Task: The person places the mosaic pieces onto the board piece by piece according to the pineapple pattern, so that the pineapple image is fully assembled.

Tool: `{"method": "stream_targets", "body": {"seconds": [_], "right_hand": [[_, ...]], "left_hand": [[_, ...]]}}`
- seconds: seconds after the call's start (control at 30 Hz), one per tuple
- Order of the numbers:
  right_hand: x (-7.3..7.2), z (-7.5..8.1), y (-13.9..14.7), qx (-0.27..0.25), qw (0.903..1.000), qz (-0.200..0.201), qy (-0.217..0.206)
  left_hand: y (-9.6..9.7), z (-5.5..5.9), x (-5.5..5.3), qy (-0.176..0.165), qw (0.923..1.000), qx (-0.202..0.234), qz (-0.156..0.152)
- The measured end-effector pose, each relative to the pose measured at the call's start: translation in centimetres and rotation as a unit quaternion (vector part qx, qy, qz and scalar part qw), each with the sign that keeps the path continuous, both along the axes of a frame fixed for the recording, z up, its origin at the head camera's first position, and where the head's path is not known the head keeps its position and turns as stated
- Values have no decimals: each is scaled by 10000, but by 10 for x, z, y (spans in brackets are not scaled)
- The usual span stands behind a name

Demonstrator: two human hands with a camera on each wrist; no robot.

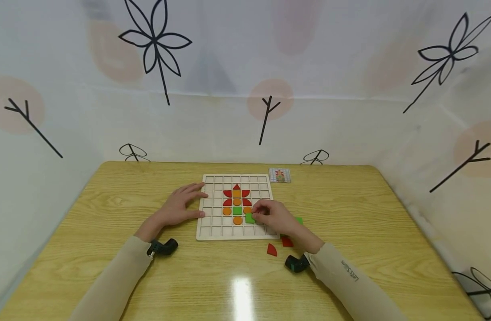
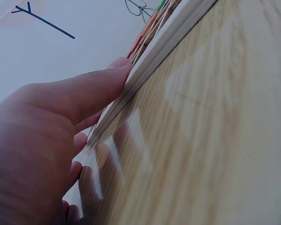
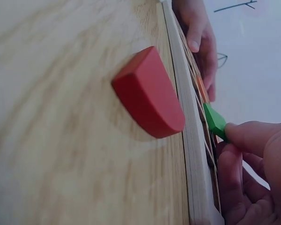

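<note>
Head view: the left hand lies at the left edge of the gridded board, its fingers spread and fairly straight, thumb and fingertips touching the edge and gripping no piece, probably to steady it. On the grid, red, orange and green pieces form a figure: a red triangle on top, an orange square under it, and lower down a green square between two orange discs, with a third orange disc below. Just right of that disc is another green square, pinched between thumb and finger of the right hand; the right wrist view shows it tilted over the grid, and I cannot tell whether it touches. The step in hand seems to be placing this square; the next move likely calls for levelling it, lining it up with its cell and letting go. Farther right, two red pieces lie near the board, a patterned card sits by its far corner, and more green shows behind the right wrist.
</note>
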State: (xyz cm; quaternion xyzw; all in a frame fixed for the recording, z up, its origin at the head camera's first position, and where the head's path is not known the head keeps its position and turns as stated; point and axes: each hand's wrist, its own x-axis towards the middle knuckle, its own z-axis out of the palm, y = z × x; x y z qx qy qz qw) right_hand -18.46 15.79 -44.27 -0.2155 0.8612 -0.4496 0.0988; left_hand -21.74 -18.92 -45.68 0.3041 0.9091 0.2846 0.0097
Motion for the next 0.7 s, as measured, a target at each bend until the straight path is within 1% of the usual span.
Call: {"method": "stream_targets", "body": {"seconds": [0.23, 0.53, 0.7], "right_hand": [[0, 1, -2, 150, 9997, 0, 175], [1, 2, -5, 116, 9999, -37, -41], [0, 1, -5, 136, 9999, -47, 36]], "left_hand": [[-1, 1, -1, -36, 10000, 1, -14], [-2, 2, -2, -53, 10000, -28, -23], [-2, 4, -2, -21, 10000, 0, -20]]}}
